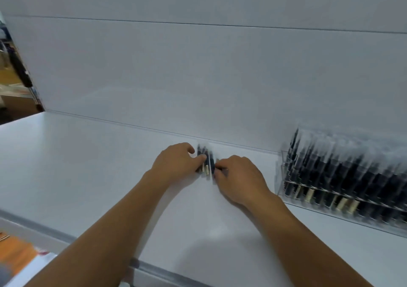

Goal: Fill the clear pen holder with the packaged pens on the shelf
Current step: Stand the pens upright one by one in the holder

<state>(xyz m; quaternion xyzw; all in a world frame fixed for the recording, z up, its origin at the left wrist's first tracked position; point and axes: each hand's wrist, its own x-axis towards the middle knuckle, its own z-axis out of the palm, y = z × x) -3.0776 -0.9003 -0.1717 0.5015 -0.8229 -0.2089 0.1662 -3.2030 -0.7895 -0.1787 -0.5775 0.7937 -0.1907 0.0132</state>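
Both forearms reach out over the white shelf [88, 165]. The left hand [176, 163] and right hand [237, 176] close in from either side on a small bundle of packaged pens [206, 161], fingers curled against it, probably squaring the packets so they lift together. Off to the right, against the back panel [198, 77], the clear pen holder [282, 176] stands mostly stocked, close enough for a short carry.
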